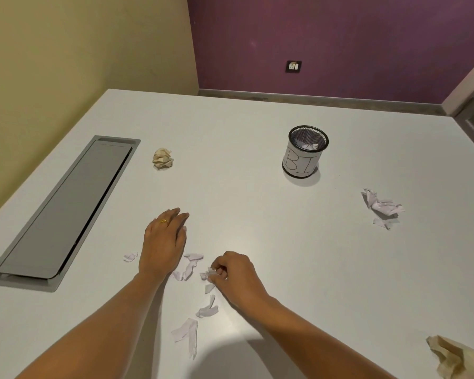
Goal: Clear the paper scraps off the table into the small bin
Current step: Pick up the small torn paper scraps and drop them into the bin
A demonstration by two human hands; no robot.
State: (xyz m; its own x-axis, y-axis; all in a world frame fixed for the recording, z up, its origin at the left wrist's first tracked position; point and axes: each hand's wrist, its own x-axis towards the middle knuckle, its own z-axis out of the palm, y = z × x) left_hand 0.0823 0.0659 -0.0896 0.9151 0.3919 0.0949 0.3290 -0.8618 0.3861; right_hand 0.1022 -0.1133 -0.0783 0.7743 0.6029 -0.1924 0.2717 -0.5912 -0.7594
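Several small white paper scraps (192,266) lie on the white table (257,214) in front of me. My right hand (234,277) pinches a small white scrap (209,274) among them. Flat on the table just left of the scraps rests my left hand (163,242), fingers straight, holding nothing. The small black mesh bin (304,151), wrapped in a white label, stands upright at the far right with white paper inside. A crumpled beige paper ball (162,158) sits far left of the bin. More white scraps (382,207) lie to the right.
A grey cable hatch (66,212) is set into the table at the left. Crumpled beige paper (457,359) lies at the near right edge. One scrap (130,257) lies left of my left wrist. Beyond the table are yellow and purple walls.
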